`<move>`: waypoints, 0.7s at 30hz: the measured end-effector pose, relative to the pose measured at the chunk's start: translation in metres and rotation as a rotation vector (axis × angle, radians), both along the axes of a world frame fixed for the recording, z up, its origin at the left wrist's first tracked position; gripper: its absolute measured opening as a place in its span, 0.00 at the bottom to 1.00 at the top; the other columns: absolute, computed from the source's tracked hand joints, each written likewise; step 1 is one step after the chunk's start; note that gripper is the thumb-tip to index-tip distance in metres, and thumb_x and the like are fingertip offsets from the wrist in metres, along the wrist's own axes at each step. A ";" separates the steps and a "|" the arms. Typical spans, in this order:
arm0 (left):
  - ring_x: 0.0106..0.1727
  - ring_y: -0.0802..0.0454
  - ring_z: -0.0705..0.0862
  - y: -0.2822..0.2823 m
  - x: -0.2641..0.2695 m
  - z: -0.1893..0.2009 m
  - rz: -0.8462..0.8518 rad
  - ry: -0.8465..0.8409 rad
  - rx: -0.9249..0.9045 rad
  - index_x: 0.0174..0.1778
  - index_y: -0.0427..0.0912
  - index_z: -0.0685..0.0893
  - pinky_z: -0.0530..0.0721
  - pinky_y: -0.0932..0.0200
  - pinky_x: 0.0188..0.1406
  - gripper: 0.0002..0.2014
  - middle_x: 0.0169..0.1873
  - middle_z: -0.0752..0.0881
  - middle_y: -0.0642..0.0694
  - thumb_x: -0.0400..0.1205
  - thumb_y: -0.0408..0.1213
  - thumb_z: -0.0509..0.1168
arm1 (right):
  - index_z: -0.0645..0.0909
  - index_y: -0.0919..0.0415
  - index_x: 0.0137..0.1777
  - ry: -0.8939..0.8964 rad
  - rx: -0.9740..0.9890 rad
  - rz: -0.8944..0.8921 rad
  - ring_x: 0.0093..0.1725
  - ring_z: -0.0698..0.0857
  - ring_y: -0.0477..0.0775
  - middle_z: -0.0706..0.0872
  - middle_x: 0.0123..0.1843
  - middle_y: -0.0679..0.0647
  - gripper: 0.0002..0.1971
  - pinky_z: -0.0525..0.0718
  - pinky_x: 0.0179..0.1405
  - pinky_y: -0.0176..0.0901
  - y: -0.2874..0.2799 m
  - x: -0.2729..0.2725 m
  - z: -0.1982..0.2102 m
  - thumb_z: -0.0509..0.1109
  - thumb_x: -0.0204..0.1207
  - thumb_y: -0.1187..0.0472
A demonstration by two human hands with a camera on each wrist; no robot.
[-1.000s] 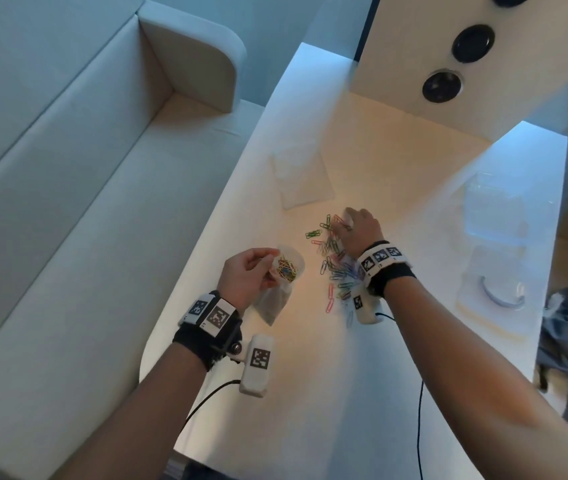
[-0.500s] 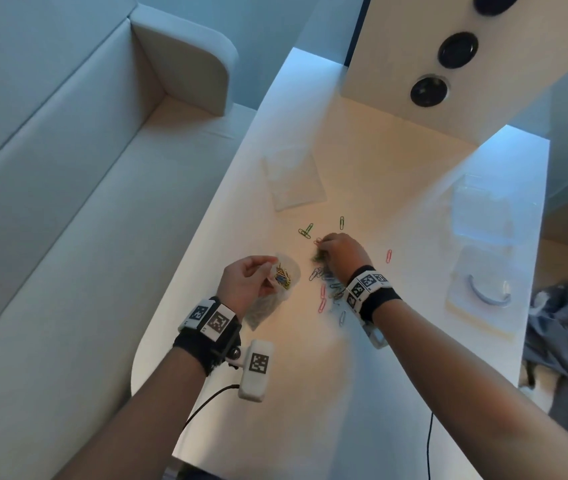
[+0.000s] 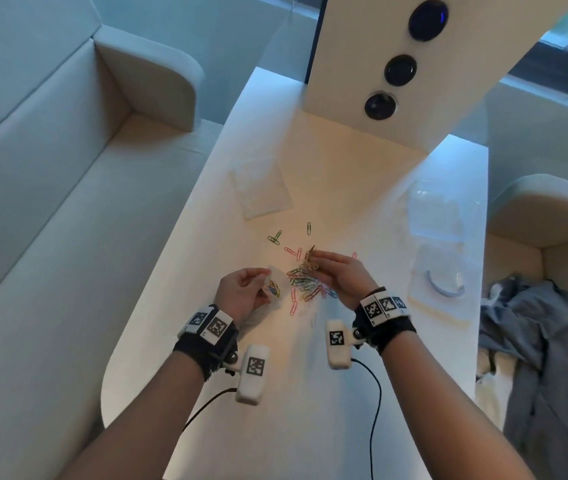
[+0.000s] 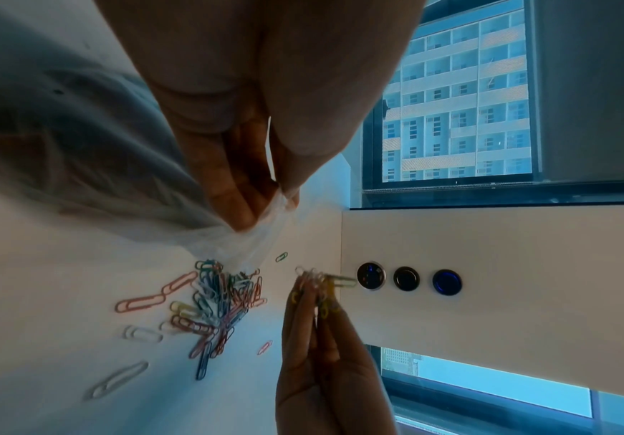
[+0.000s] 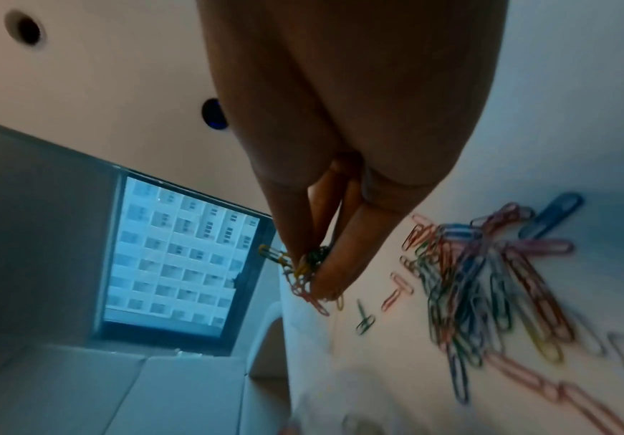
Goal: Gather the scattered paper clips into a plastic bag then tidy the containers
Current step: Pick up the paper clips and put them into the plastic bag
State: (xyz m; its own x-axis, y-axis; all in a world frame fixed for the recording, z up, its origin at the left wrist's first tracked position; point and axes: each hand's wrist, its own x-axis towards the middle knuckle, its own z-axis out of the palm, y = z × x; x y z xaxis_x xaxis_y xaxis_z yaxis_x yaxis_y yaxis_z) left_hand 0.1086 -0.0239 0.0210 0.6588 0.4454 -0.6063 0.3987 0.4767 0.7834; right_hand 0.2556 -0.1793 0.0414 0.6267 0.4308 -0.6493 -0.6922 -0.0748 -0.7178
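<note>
My left hand (image 3: 246,289) pinches the rim of a small clear plastic bag (image 3: 275,291) that holds a few coloured clips; the same bag (image 4: 250,244) hangs from its fingertips in the left wrist view. My right hand (image 3: 331,271) is raised a little above the table and pinches a bunch of paper clips (image 3: 310,259), seen also as the bunch (image 4: 319,282) and the bunch (image 5: 302,273) in the wrist views. A pile of coloured paper clips (image 3: 305,285) lies on the white table (image 3: 275,393) between the hands. A few loose clips (image 3: 275,236) lie farther out.
A flat clear bag (image 3: 262,188) lies beyond the clips. Clear plastic containers (image 3: 436,216) and a lid (image 3: 442,282) sit at the right. A white panel with round sockets (image 3: 397,69) overhangs the far end. Sofas flank the table; grey cloth (image 3: 545,341) lies at the right.
My right hand swept the spread clips toward me into a pile, then rose with a bunch pinched in its fingers. The left hand kept holding the bag.
</note>
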 end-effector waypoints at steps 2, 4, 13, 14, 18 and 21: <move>0.40 0.47 0.90 -0.007 0.003 -0.001 0.002 -0.007 -0.016 0.48 0.39 0.88 0.90 0.59 0.37 0.06 0.44 0.91 0.37 0.83 0.29 0.65 | 0.83 0.75 0.56 0.060 0.064 0.047 0.49 0.89 0.59 0.89 0.50 0.66 0.10 0.89 0.53 0.45 0.002 -0.016 0.009 0.68 0.76 0.77; 0.39 0.47 0.91 -0.014 0.005 -0.001 0.008 -0.011 -0.035 0.50 0.36 0.88 0.90 0.59 0.37 0.06 0.43 0.91 0.38 0.83 0.30 0.66 | 0.83 0.74 0.55 0.031 0.033 0.106 0.49 0.89 0.59 0.89 0.49 0.65 0.09 0.88 0.55 0.46 0.004 -0.031 0.009 0.69 0.76 0.76; 0.41 0.48 0.91 -0.024 0.000 0.001 -0.057 -0.040 0.025 0.46 0.41 0.88 0.90 0.57 0.40 0.07 0.43 0.92 0.39 0.83 0.29 0.65 | 0.84 0.70 0.59 -0.194 -0.212 0.241 0.53 0.89 0.58 0.88 0.55 0.64 0.12 0.89 0.56 0.47 0.006 -0.057 -0.002 0.70 0.76 0.74; 0.39 0.49 0.91 -0.025 0.000 0.001 -0.059 -0.040 0.031 0.46 0.42 0.88 0.90 0.59 0.38 0.07 0.43 0.91 0.39 0.83 0.29 0.65 | 0.85 0.67 0.60 -0.255 -0.265 0.300 0.55 0.89 0.58 0.89 0.55 0.62 0.15 0.88 0.59 0.50 0.004 -0.057 -0.003 0.73 0.73 0.74; 0.37 0.49 0.90 -0.029 0.000 -0.001 -0.086 -0.034 0.049 0.48 0.37 0.88 0.90 0.58 0.38 0.06 0.41 0.91 0.38 0.83 0.28 0.65 | 0.89 0.61 0.55 -0.608 -0.539 0.494 0.46 0.90 0.48 0.92 0.49 0.53 0.13 0.89 0.54 0.39 0.003 -0.058 -0.001 0.78 0.70 0.66; 0.41 0.47 0.91 -0.032 -0.001 -0.003 -0.113 -0.027 0.072 0.53 0.34 0.88 0.91 0.55 0.42 0.07 0.45 0.91 0.36 0.83 0.29 0.66 | 0.91 0.59 0.50 -0.781 -0.644 0.546 0.37 0.89 0.46 0.92 0.41 0.53 0.07 0.91 0.45 0.41 0.006 -0.060 0.006 0.74 0.74 0.66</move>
State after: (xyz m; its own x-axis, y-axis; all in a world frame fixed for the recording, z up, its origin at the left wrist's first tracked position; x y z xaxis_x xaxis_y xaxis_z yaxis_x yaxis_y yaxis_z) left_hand 0.1073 -0.0564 0.0184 0.7231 0.4094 -0.5564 0.4246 0.3719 0.8255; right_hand 0.1956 -0.1734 0.0470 0.7871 0.4979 -0.3641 0.1622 -0.7365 -0.6567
